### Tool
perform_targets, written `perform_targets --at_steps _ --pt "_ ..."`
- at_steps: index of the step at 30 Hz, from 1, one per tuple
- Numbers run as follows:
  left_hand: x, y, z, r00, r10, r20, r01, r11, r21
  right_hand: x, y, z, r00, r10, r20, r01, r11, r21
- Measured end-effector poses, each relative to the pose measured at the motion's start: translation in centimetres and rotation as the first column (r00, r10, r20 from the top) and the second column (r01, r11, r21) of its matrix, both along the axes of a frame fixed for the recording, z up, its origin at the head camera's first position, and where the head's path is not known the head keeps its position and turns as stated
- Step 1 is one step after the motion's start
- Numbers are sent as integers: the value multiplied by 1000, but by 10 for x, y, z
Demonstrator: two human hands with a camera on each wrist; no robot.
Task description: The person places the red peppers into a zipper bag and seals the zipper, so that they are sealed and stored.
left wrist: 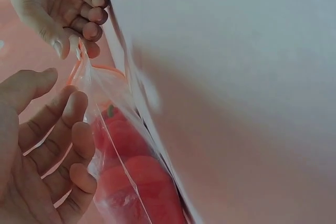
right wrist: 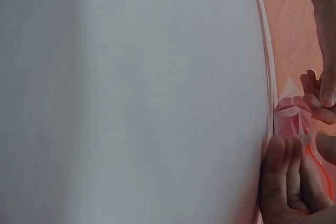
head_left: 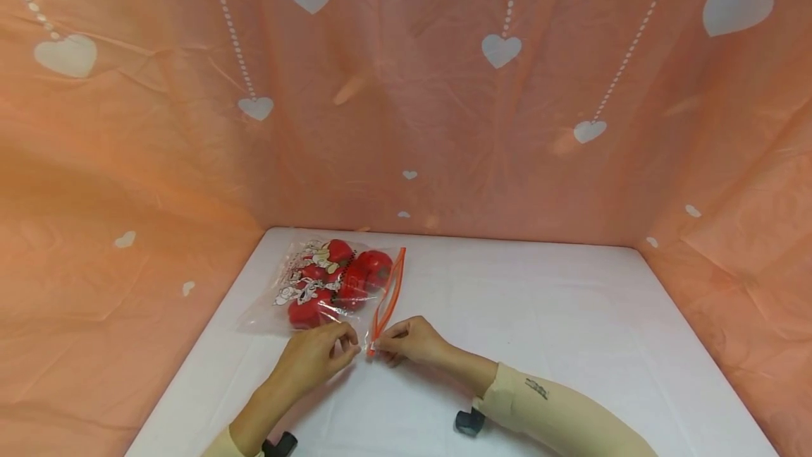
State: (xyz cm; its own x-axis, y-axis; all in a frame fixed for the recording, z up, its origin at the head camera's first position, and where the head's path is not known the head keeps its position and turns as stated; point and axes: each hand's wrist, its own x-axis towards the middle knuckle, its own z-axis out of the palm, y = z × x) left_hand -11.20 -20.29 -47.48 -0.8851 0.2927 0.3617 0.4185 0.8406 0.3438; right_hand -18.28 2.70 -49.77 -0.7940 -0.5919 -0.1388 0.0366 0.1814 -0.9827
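Note:
A clear zip bag (head_left: 263,309) with orange zip strips and printed cartoon figures lies on the white table, several red bell peppers (head_left: 352,288) inside. A green stem shows on one pepper (left wrist: 121,135) in the left wrist view. My right hand (head_left: 415,340) pinches the near corner of the bag at the end of the orange zip (head_left: 388,298). The two zip strips stand parted in the middle. My left hand (head_left: 317,355) is just left of that corner, fingers loosely bent and thumb apart from them, with nothing held.
The white tabletop (head_left: 539,316) extends right of the bag. Orange cloth (head_left: 444,125) with white hearts hangs behind and at both sides. A dark device (head_left: 469,422) sits under the right wrist, another (head_left: 280,445) by the left.

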Motion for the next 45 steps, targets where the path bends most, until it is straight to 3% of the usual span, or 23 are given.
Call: perform_targets --at_steps 8,16,22,27,31,34,39,45 --pt "7 0 2 992 95 77 -96 995 5 0 -3 -3 995 -1 102 7 998 -59" --pt "17 1 5 969 176 173 -180 984 6 0 -5 -3 989 -4 148 17 996 -85" --pt "21 3 6 946 207 248 -230 971 69 -1 -5 3 987 -3 158 21 993 -113" --pt "21 5 6 926 192 324 -252 956 153 -3 -7 7 988 -26 151 42 994 -102" --pt "19 4 0 915 91 392 -220 929 298 -4 -9 9 989 -33 144 48 994 -99" --pt "17 3 -6 883 -31 468 -208 868 450 -4 -10 11 990 -34 138 48 993 -103" --pt "13 4 -15 807 -186 561 -288 705 648 -3 -11 13 991 -31 133 46 992 -115" --pt "11 9 -21 758 -291 583 -384 523 761 -3 -11 11 991 -29 132 45 992 -120"
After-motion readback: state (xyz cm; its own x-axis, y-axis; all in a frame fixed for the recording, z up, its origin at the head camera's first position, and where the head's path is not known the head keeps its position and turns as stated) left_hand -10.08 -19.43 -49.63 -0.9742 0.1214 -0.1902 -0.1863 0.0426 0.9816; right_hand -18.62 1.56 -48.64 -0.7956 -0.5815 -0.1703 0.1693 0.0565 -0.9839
